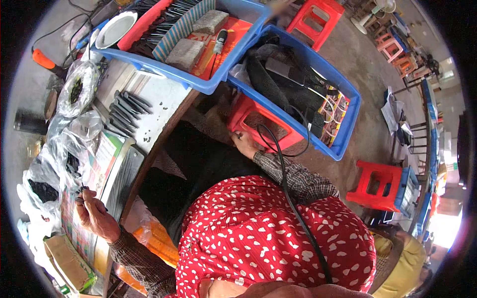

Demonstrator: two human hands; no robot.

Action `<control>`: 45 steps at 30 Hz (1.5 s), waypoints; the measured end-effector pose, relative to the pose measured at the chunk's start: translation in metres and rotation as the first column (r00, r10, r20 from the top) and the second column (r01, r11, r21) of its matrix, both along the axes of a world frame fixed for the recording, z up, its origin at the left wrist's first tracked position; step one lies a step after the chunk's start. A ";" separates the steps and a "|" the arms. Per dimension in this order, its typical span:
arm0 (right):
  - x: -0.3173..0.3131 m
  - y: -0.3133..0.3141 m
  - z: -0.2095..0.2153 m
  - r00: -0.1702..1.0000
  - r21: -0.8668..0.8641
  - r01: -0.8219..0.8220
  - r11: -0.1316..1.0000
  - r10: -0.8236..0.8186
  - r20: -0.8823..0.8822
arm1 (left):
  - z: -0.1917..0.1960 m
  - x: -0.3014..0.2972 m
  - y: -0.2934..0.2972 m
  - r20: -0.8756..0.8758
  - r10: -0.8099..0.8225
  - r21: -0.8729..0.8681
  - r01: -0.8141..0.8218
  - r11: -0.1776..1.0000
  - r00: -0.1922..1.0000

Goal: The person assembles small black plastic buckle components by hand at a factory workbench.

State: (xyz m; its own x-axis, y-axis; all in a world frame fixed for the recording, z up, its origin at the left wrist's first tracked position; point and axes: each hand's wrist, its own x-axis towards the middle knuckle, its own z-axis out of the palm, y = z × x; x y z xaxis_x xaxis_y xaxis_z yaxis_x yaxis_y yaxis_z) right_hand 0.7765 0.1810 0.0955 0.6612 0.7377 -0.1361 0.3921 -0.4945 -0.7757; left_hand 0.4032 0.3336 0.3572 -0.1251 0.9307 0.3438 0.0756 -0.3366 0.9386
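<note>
My left hand (pixel 98 216) is closed at the left side of the worktable, pinching small black pieces (pixel 80 194) between thumb and fingers. Clear plastic bags (pixel 74 151) with dark parts inside lie just beyond it. A row of black, blade-like pieces (pixel 125 113) rests on the pale tabletop (pixel 164 97), with tiny black bits beside it. Low on the right, my right hand (pixel 244 144) is beside a red stool (pixel 261 121), its fingers curled. Something dark shows at those fingertips, too small to name.
A blue bin (pixel 213 82) at the far side holds black rods, grey blocks and a screwdriver (pixel 219 42). Another blue bin (pixel 348 124) on the stool carries black mesh and cables. A black cable (pixel 290 191) crosses my red spotted clothing. Another red stool (pixel 375 185) stands right.
</note>
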 end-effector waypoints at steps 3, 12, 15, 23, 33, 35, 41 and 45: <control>-0.006 0.015 0.046 0.991 0.087 -0.061 0.994 0.050 0.124 | 0.002 0.002 -0.015 0.062 0.009 -0.016 -0.008 1.000 0.998; -0.064 0.012 0.234 0.556 0.518 -0.702 0.488 0.831 -0.029 | 0.006 0.009 -0.031 0.115 -0.040 -0.060 0.047 0.997 0.993; -0.063 0.008 0.282 0.373 0.614 -0.755 0.232 0.921 0.109 | 0.007 0.011 -0.033 0.072 -0.038 -0.043 0.042 0.998 0.997; -0.023 0.000 0.362 -0.326 0.562 -0.480 -0.673 0.732 0.598 | 0.006 0.007 -0.040 0.107 -0.043 -0.065 0.050 0.997 0.993; -0.051 -0.004 0.463 -0.741 0.185 -0.068 -0.980 0.174 0.649 | 0.015 0.003 -0.039 0.070 -0.080 -0.096 0.087 0.992 0.994; -0.058 -0.003 0.467 -0.762 0.112 0.078 -0.991 0.013 0.648 | 0.017 0.008 -0.032 0.031 -0.079 -0.085 0.081 0.993 0.996; 0.127 -0.150 0.484 -0.907 0.424 0.085 -0.902 0.107 0.408 | 0.008 -0.019 -0.031 0.040 -0.006 -0.078 0.009 0.997 0.999; 0.088 -0.107 0.478 -0.956 0.557 -0.044 -0.830 0.196 0.217 | 0.015 -0.005 -0.031 0.108 -0.064 -0.054 0.070 0.996 0.992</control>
